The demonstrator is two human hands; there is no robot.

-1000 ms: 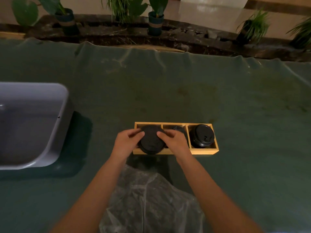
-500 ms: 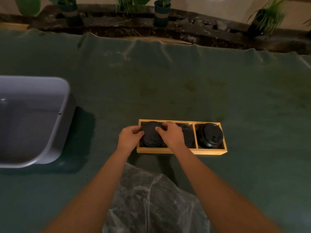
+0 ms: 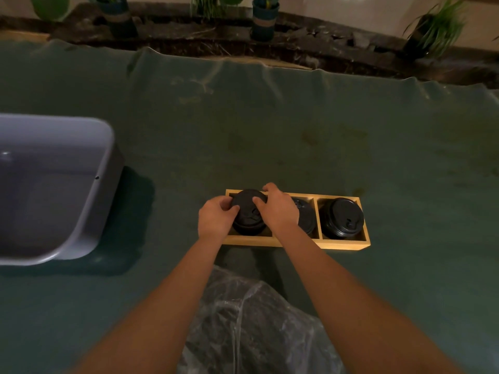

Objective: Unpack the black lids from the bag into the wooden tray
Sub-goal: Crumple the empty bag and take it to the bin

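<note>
A wooden tray with three compartments lies on the green cloth. A stack of black lids sits in its left compartment, and both hands hold it: my left hand on its left side, my right hand on its right and far side. Another stack of black lids fills the middle compartment, partly hidden by my right hand. A third stack of black lids stands in the right compartment. The clear plastic bag lies crumpled near me, between my forearms.
A grey plastic tub stands at the left on the green cloth. Beyond the cloth's far edge run a dark stone border and several potted plants.
Both hands have lowered the lid stack from the tray's front edge down into the left compartment and shifted their grip around it. The view has tilted down slightly.
</note>
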